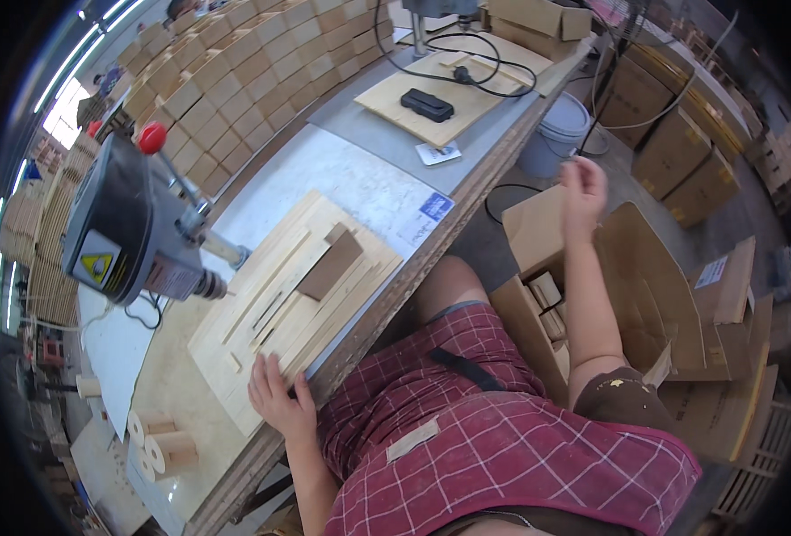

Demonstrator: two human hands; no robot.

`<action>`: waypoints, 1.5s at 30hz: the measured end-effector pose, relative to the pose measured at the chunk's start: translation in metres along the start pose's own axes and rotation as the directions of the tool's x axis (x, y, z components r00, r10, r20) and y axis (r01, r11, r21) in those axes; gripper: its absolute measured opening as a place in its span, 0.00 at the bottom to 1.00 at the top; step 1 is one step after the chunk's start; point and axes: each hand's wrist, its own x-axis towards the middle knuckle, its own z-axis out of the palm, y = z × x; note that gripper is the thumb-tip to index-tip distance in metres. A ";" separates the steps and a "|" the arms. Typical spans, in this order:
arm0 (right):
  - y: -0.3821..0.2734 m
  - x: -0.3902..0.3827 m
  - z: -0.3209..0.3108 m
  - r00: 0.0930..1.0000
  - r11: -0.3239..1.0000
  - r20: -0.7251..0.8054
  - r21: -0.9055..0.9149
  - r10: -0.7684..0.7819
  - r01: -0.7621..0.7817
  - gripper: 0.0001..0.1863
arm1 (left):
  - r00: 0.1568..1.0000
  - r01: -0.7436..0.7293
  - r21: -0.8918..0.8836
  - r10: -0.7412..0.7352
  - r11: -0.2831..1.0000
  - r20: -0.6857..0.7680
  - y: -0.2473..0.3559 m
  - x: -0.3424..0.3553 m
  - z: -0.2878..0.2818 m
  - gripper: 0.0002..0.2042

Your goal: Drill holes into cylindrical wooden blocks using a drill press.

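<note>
My left hand (281, 397) rests at the near edge of a pale wooden board (226, 357), fingers apart and holding nothing. Wooden strips (342, 299) and a flat brown piece (331, 266) lie on that board. Just beyond, a bench drill press (136, 232) with a red-knobbed lever (151, 138) points its chuck (211, 285) toward the board. My right hand (585, 196) is raised off to the right, above an open cardboard box (655, 286). Its fingers are curled together; whatever they may hold is too small to make out. Wooden blocks (549, 308) lie in a box compartment below.
Wooden cylinders (172, 451) stand at the bench's lower left. Farther along the bench (324, 165), a black case (427, 104) and a dark cable (494, 71) lie on a board. Stacked wooden boxes (244, 89) line the back. A bucket (561, 129) stands beyond the bench edge.
</note>
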 end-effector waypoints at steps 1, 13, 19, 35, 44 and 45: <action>0.018 0.009 -0.035 0.988 0.994 -0.157 -0.104 -0.001 -0.016 0.07 | 1.000 0.008 -0.001 -0.008 1.000 -0.006 0.000 0.000 0.001 0.23; 0.199 -0.146 -0.244 0.684 0.237 -0.059 -0.913 0.727 -0.331 0.12 | 0.998 0.067 -0.090 -0.066 0.994 0.014 -0.003 0.002 0.003 0.17; 0.212 -0.208 -0.230 0.249 -0.020 -0.034 -0.998 0.968 -0.059 0.38 | 0.994 0.113 -0.100 -0.112 0.989 0.015 -0.006 -0.001 0.006 0.16; 0.176 -0.263 -0.188 0.031 0.239 0.237 -0.958 0.971 -0.161 0.34 | 0.990 0.138 -0.050 -0.139 0.989 -0.003 -0.003 -0.002 0.008 0.14; 0.230 -0.299 -0.238 -0.032 0.439 0.442 -0.896 0.897 -0.067 0.30 | 0.986 0.135 -0.011 -0.136 0.991 -0.102 0.000 0.001 0.008 0.14; 0.237 -0.301 -0.240 -0.033 0.442 0.444 -0.895 0.895 -0.062 0.30 | 0.987 0.120 -0.013 -0.121 0.993 -0.105 0.001 0.001 0.007 0.14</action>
